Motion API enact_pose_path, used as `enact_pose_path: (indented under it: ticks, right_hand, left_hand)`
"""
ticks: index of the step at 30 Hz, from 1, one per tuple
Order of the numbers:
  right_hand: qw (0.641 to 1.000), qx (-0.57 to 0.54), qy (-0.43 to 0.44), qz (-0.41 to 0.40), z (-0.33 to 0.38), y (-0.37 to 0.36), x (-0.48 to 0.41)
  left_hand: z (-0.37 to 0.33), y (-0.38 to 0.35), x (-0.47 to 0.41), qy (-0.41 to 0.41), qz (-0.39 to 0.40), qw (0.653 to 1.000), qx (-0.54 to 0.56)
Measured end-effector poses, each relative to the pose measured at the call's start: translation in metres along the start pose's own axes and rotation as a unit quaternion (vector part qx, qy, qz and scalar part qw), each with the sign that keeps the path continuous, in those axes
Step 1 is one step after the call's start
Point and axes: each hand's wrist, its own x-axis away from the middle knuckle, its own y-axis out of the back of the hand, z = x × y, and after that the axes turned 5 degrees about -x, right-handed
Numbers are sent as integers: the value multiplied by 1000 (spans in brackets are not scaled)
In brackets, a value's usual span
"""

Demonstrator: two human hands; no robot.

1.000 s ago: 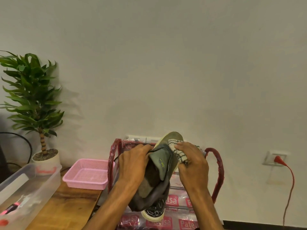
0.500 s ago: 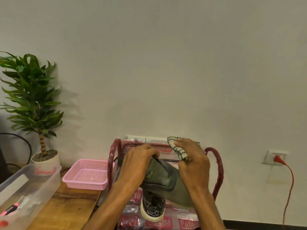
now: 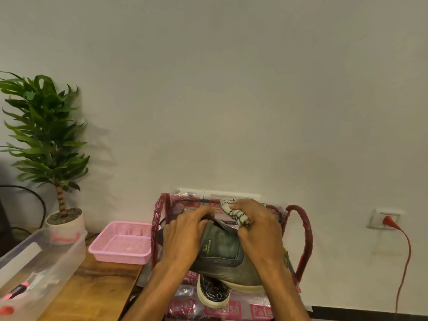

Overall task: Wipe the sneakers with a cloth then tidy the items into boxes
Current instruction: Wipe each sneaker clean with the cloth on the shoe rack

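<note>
Sneaker [image 3: 220, 251] in left hand [image 3: 185, 237], cloth [image 3: 234, 213] in right hand [image 3: 259, 230]

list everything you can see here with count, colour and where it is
sneaker: 1, grey-green, held up over the bag
second sneaker: 1, black with a white sole, below the first
cloth: 1, white with black stitching, in the right hand, against the held sneaker
bag: 1, clear with red trim and handles, right of the table
basket: 1, pink, on the table beside the bag
box: 1, clear, on the table at far left
table: 1, brown wood, lower left
plant: 1, green, in a white pot behind the box
plug: 1, red with a red cable, in the wall socket at right
left hand: 1, grips the held sneaker
right hand: 1, holds the cloth
</note>
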Motion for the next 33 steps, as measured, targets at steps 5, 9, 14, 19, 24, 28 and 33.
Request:
enact_pose_path:
  ticks: [5,9,14,19,24,28,33]
  right_hand:
    - [998,9,-39,42,1,0,3]
    - [998,0,-43,45,3,-3,8]
    - [999,-18,-20,17,5,-7,13]
    - [1000,-12,-14,10,7,-10,17]
    - [999,-16,-30,-7,2,-11,18]
    - [999,-29,-26,-36,-1,-11,18]
    - [999,-25,-9,-44,-1,-14,15]
  left_hand:
    - [5,-7,-4,6,24,989,143]
    - [-1,-4,-6,76,51,940,329]
    - [-8,3,-9,120,7,879,462]
    - [-11,1,-14,170,-31,873,457]
    - [-1,-1,-18,180,45,867,463]
    - [2,2,-19,163,67,874,452]
    - [0,3,-18,169,79,836,516]
